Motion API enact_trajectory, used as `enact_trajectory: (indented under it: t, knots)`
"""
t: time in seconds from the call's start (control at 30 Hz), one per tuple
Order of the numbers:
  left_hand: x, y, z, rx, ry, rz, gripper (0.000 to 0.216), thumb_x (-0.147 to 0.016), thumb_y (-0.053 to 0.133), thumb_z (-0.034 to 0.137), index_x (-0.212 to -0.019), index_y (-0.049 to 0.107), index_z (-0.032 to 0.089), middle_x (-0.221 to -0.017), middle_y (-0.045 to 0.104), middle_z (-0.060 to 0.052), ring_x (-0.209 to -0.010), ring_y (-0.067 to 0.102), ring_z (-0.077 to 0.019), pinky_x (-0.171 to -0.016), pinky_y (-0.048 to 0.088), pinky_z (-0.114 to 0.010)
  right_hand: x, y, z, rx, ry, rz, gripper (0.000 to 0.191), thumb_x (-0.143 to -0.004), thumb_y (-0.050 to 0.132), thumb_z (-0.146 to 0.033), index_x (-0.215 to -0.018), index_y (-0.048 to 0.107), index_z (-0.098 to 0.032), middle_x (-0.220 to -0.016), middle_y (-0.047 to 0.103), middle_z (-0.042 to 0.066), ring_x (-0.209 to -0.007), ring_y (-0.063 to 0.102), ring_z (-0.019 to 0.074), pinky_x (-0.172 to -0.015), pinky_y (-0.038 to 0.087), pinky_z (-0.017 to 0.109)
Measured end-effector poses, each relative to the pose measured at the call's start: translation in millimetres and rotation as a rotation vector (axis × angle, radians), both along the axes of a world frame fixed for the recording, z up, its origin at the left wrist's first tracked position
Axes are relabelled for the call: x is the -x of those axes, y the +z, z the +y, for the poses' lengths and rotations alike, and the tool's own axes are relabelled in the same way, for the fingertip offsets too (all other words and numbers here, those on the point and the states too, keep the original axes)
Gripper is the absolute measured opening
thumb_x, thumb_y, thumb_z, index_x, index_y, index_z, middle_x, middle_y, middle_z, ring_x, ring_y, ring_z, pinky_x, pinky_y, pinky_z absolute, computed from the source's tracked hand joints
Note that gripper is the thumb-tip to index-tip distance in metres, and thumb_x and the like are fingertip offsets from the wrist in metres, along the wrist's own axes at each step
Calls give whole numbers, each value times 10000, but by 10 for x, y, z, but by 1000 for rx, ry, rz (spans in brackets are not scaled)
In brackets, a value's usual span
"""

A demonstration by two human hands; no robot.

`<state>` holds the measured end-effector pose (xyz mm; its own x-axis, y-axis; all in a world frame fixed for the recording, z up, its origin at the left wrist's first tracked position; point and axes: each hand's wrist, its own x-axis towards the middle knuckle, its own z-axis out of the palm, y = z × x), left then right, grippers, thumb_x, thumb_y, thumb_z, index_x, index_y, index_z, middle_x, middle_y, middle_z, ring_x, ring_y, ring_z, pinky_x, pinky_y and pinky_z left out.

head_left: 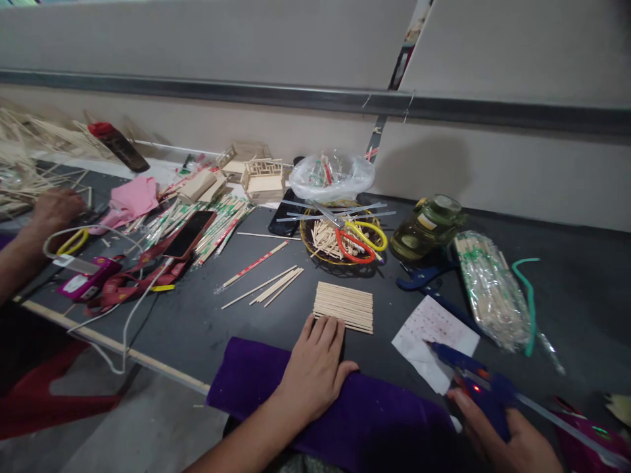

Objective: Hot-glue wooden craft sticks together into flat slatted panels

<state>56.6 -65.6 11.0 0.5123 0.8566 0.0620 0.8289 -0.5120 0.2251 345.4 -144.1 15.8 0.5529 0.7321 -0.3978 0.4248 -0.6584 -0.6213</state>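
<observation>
My left hand [314,366] lies flat on a purple cloth [345,420] at the table's front edge, fingers stretched out, fingertips touching the near edge of a flat panel of glued wooden sticks [344,306]. My right hand [503,437] at the lower right grips a blue glue gun [473,378]. The gun's nozzle points left over a white sheet of paper [434,338].
A yellow bowl [340,240] holds short sticks and red-and-yellow scissors [362,243]. Beside it are a glass jar [428,226], a bag of sticks [488,289], loose chopsticks [266,282], a phone [190,233] and small wooden models [263,179]. Another person's hand [52,210] works at far left.
</observation>
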Motion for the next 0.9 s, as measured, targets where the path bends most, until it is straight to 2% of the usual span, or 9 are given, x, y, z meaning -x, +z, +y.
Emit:
enact_trajectory:
  t: [0.07, 0.13, 0.27, 0.47, 0.63, 0.77, 0.9]
  knots:
    - [2, -15, -5, -13, -2, -4, 620, -939, 343, 546, -1391, 415, 129, -1364, 503, -122, -1280, 415, -261, -1136, 250, -458, 26, 53, 57, 43, -41, -126, 557, -661, 639, -666, -956, 703, -198, -696, 716, 41, -696, 679, 267, -587, 526, 335]
    - [3, -27, -8, -20, -5, -6, 623, -940, 339, 546, -1394, 412, 125, -1373, 497, -125, -1299, 400, -261, -1141, 242, -456, 77, 139, 111, 2, -69, -163, 569, -686, 606, -682, -997, 695, -213, -707, 712, 33, -714, 673, 264, -601, 518, 329]
    - [0, -28, -10, -5, -1, 1, 613, -945, 330, 540, -1384, 424, 123, -1379, 496, -118, -1301, 400, -268, -1149, 224, -461, 278, 248, 202, -107, 46, -14, 522, -714, 585, -655, -909, 713, -188, -643, 669, 26, -631, 624, 213, -593, 498, 288]
    - [-5, 4, -9, 30, 13, -2, 602, -948, 335, 528, -1387, 415, 124, -1380, 494, -107, -1303, 396, -268, -1161, 202, -456, 610, 147, 201, -115, 246, 245, 474, -775, 560, -619, -858, 684, -168, -582, 595, -10, -527, 536, 140, -561, 472, 245]
    - [-5, 33, 4, 61, 8, -17, 594, -944, 360, 514, -1403, 390, 137, -1391, 476, -113, -1305, 392, -268, -1157, 219, -462, 650, 150, 201, -119, 228, 333, 454, -778, 583, -596, -896, 668, -166, -536, 540, -32, -494, 500, 129, -514, 451, 234]
    - [-9, 50, 17, 82, 22, -42, 585, -937, 394, 497, -1405, 381, 147, -1350, 500, -114, -1265, 428, -269, -1146, 242, -470, 621, 141, 214, -114, 205, 384, 457, -757, 614, -593, -895, 675, -161, -575, 581, -10, -505, 519, 133, -493, 454, 233]
    - [-12, 54, 16, 80, 28, -51, 589, -929, 419, 493, -1407, 374, 152, -1346, 496, -116, -1262, 426, -270, -1144, 255, -472, 615, 75, 196, -170, 181, 406, 456, -737, 631, -607, -861, 672, -170, -487, 509, -35, -436, 462, 119, -430, 412, 228]
